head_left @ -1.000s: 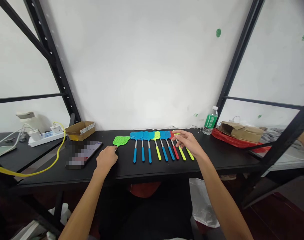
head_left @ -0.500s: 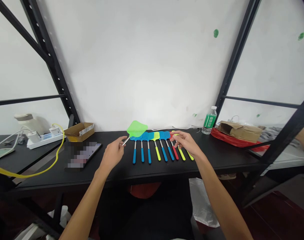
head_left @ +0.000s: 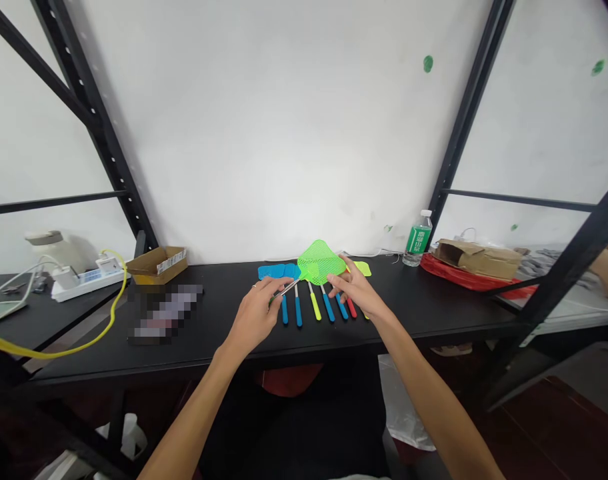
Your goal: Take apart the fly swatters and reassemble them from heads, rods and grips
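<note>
A bright green fly swatter is held above the desk, its mesh head tilted up and to the right. My left hand is closed around its handle end and metal shaft. At the right edge of the mesh head, the thumb and fingers of my right hand pinch the rim. Beneath lies a row of swatters side by side, handles toward me: blue ones, a yellow-green one, a red one and a yellow one at the right. The green head and my hands hide parts of them.
On the black desk, an open cardboard box and a pixelated flat item lie left. A power strip and yellow cable are farther left. A water bottle and torn carton stand right.
My left hand has carried the green swatter rightward, from over the left blue heads to the middle of the row. My right hand has shifted slightly left and now meets its mesh head.
</note>
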A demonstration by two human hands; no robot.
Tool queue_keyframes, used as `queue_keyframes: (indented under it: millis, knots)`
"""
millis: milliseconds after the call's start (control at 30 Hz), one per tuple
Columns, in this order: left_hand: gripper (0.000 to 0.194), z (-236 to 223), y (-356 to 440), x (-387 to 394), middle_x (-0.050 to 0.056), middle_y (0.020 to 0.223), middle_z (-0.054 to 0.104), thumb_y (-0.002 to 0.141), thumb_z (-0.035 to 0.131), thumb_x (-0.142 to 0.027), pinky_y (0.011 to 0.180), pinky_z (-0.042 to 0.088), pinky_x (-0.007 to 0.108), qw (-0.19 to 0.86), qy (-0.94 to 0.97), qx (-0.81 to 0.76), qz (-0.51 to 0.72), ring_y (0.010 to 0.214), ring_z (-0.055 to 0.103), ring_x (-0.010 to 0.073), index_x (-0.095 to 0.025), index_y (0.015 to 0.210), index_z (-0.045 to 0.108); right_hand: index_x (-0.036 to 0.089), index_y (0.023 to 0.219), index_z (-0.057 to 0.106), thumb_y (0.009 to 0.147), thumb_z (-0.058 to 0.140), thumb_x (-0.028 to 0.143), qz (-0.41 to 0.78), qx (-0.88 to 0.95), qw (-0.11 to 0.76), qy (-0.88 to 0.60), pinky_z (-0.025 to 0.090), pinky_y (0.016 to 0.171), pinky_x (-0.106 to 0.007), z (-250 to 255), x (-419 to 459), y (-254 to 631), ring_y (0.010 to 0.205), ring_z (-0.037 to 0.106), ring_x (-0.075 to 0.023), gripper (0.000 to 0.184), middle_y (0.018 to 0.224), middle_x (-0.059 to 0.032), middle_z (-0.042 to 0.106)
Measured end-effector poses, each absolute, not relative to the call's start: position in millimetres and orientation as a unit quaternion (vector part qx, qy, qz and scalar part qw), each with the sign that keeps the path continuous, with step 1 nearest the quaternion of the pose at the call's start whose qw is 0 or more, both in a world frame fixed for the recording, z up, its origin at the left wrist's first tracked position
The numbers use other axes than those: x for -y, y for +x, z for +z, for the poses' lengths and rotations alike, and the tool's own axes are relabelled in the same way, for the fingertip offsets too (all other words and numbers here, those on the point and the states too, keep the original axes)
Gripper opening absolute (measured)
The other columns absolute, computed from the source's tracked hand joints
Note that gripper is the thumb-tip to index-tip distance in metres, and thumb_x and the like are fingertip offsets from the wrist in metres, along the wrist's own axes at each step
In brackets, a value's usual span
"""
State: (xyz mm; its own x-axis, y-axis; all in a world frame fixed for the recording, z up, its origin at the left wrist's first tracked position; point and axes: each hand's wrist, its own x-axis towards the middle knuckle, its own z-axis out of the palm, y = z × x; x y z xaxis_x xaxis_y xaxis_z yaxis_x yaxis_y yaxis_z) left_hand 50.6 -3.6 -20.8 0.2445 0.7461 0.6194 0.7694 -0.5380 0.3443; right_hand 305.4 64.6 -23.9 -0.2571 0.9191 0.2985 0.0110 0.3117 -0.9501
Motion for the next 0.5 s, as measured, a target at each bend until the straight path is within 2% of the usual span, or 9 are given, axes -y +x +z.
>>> queue_keyframes:
  millis: [67,133,200,333,400,500]
  knots:
    - [0.04,-20.3,51.7,5.2,0.006,0.112,0.063,0.099,0.036,-0.018,0.086,0.045,0.035,0.059,-0.798,0.475,-0.365,0.096,0.056,0.0209,-0.028,0.13,0.06,0.028,0.151,0.031,0.079,0.072,0.049,0.423,0.615,0.549,-0.376,0.054,0.055,-0.025,-24.3,-67.4,308.6,0.087,0.07,-0.0206,0.086,0.124,-0.0128,0.064]
    - [0.042,-20.4,53.6,6.1,0.008,0.112,0.063,0.098,0.034,-0.015,0.086,0.044,0.036,0.102,-0.803,0.473,-0.347,0.097,0.055,0.0224,-0.026,0.128,0.062,0.027,0.148,0.038,0.079,0.071,0.05,0.364,0.613,0.582,-0.391,0.057,0.07,-0.03,-24.2,-69.2,312.8,0.099,0.067,-0.023,0.08,0.132,-0.013,0.06]
    - [0.045,-21.2,55.6,6.3,0.008,0.11,0.064,0.096,0.033,-0.011,0.082,0.044,0.037,0.136,-0.806,0.475,-0.327,0.095,0.054,0.0232,-0.025,0.126,0.063,0.026,0.145,0.043,0.079,0.072,0.049,0.317,0.64,0.572,-0.403,0.055,0.083,-0.036,-23.6,-69.1,315.9,0.103,0.065,-0.0243,0.075,0.135,-0.013,0.057]
    - [0.05,-22.6,56.8,5.7,0.009,0.109,0.064,0.092,0.034,-0.005,0.08,0.044,0.038,0.172,-0.806,0.475,-0.309,0.095,0.053,0.0243,-0.025,0.127,0.063,0.028,0.144,0.046,0.078,0.073,0.047,0.313,0.671,0.539,-0.401,0.051,0.092,-0.04,-22.3,-67.3,315.4,0.113,0.062,-0.0269,0.074,0.136,-0.012,0.058]
    - [0.052,-22.5,55.8,5.4,0.009,0.108,0.063,0.09,0.035,-0.003,0.081,0.045,0.037,0.172,-0.801,0.477,-0.316,0.096,0.053,0.0242,-0.025,0.127,0.063,0.028,0.142,0.046,0.078,0.074,0.047,0.365,0.638,0.558,-0.385,0.052,0.091,-0.037,-21.4,-67.5,313.2,0.119,0.059,-0.0264,0.073,0.129,-0.0113,0.062]
    - [0.052,-21.9,54.2,5.7,0.009,0.108,0.062,0.09,0.034,-0.004,0.082,0.047,0.035,0.162,-0.792,0.489,-0.329,0.096,0.054,0.0233,-0.026,0.129,0.061,0.028,0.142,0.043,0.082,0.067,0.053,0.488,0.559,0.575,-0.345,0.057,0.07,-0.03,-18.8,-66.2,309.4,0.101,0.069,-0.024,0.069,0.114,-0.0095,0.067]
